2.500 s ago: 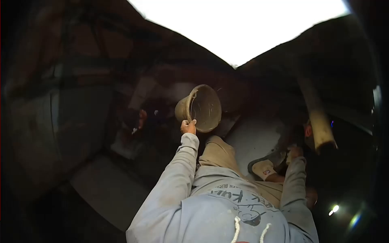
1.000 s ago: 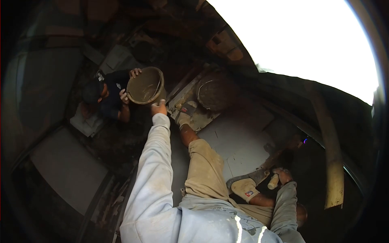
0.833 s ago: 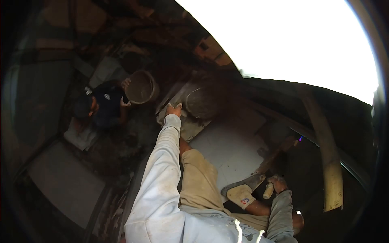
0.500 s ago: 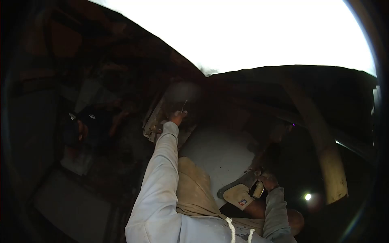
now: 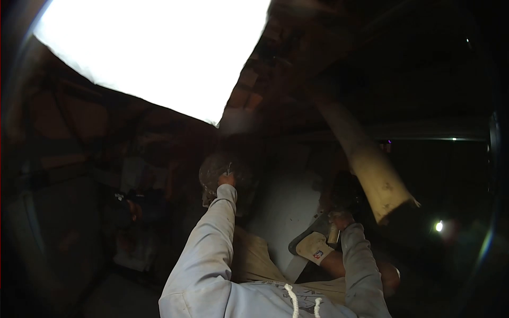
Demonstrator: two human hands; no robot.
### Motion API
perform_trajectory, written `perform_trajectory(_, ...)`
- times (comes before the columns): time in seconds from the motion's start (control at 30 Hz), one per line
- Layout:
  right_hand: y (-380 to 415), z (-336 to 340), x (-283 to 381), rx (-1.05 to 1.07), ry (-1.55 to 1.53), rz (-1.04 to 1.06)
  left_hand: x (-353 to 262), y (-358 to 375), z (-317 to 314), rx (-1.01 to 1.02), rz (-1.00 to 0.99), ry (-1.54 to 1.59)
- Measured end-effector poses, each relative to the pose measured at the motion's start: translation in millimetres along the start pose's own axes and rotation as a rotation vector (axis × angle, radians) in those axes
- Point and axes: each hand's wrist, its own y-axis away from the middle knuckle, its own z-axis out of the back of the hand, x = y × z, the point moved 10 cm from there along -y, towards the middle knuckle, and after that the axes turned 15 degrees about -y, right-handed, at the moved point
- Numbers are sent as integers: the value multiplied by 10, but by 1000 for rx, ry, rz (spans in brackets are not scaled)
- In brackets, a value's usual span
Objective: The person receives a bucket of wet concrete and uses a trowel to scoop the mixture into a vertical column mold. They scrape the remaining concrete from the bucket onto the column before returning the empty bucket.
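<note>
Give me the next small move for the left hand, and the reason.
I'd ease the bucket up slightly with the left hand, testing its weight. That hand appears closed on the thin handle, while the right hand holds a pale cylindrical piece. It's too dark to tell how full the bucket is, so a gentle start seems wise.

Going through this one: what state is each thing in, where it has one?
Bucket: wire handle raised; contents too dark to tell
Left hand: closed at the wire handle
Right hand: closed on a pale grip
Pole: slanted
Drawstrings: untied
</note>
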Motion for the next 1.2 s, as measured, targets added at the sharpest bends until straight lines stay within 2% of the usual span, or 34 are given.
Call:
perform_trajectory(0.17, 48, 142, 257, -59, 409, 289, -240, 854, 335, -35, -122, -121)
perform_trajectory(0.2, 64, 166, 257, -67, 416, 306, -432, 1139, 461, -31, -159, -161)
perform_trajectory(0.27, 235, 213, 237, -48, 311, 274, -632, 1826, 621, 41, -70, -187)
perform_trajectory(0.33, 611, 525, -71, -339, -768, -212, -565, 1892, 553, 69, -195, -254)
perform_trajectory(0.37, 698, 553, -147, -347, -812, -217, -663, 1934, 530, 89, -300, -279)
perform_trajectory(0.4, 787, 635, -178, -434, -857, -136, -824, 2057, 587, 86, -331, -315)
perform_trajectory(0.43, 878, 690, -240, -525, -899, -59, -1036, 2325, 572, 158, -395, -392)
perform_trajectory(0.47, 864, 626, -399, -535, -943, -74, -1184, 2597, 529, 232, -450, -472)
perform_trajectory(0.5, 703, 431, -514, -404, -933, -106, -1380, 2826, 578, 225, -564, -359)
perform_trajectory(0.53, 571, 252, -713, -345, -939, -113, -1506, 3010, 587, 224, -586, -387)
perform_trajectory(0.57, 444, 69, -913, -286, -943, -119, -1866, 3421, 568, 190, -951, -490)
perform_trajectory(0.6, 260, -54, -1042, -289, -836, 1, -2136, 3894, 539, 144, -1314, -589)
perform_trajectory(0.63, 155, -142, -1104, -294, -789, 62, -2282, 4080, 516, 100, -1365, -614)
perform_trajectory(0.67, 55, -229, -1164, -302, -741, 123, -2415, 4217, 465, 97, -1378, -631)
perform_trajectory(0.73, 273, -121, -1310, -462, -771, 97, -2615, 4359, 354, 290, -1210, -508)
perform_trajectory(0.77, 408, -68, -1414, -524, -775, 73, -2764, 4496, 316, 304, -1224, -517)
perform_trajectory(0.83, 743, 22, -1339, -470, -1287, 22, -2990, 4654, 231, 448, -1073, -383)
perform_trajectory(0.87, 723, 5, -1422, -484, -1298, 27, -3121, 4771, 139, 450, -1090, -389)
perform_trajectory(0.93, 768, 79, -1419, -591, -1248, 248, -3194, 4838, -22, 555, -833, -253)
perform_trajectory(0.97, 810, 108, -1403, -631, -1232, 324, -3360, 5087, -44, 586, -904, -168)
perform_trajectory(1.1, 1048, 280, -1347, -851, -849, 288, -3601, 5005, -485, 601, -889, -171)
perform_trajectory(1.2, 1611, 641, -909, -1014, -334, 373, -3693, 4846, -869, 605, -885, -182)
